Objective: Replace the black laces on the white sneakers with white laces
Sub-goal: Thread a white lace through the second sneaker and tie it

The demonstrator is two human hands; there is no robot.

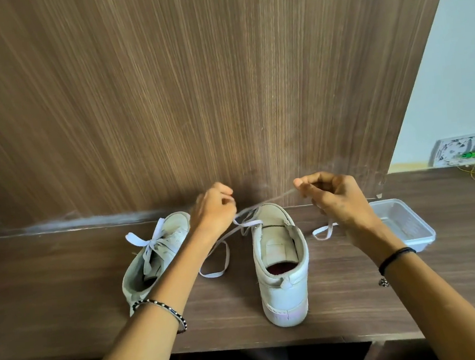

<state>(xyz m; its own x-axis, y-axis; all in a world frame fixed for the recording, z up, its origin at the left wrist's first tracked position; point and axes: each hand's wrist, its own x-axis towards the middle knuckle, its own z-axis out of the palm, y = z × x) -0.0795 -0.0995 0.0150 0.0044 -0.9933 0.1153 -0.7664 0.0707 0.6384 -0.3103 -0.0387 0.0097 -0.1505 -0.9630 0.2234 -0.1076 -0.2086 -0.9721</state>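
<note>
pinching the white lace (248,224) over the toe of the open sneaker (283,277), the left hand (214,211) and right hand (339,201) are each curling fingers round one end.

No legible text — none anywhere.

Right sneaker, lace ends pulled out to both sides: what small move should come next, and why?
Probably cross the ends and start a bow. The left hand and right hand each pinch an end of the white lace, which already crosses at the top of the right sneaker; the left sneaker already carries a tied bow.
</note>
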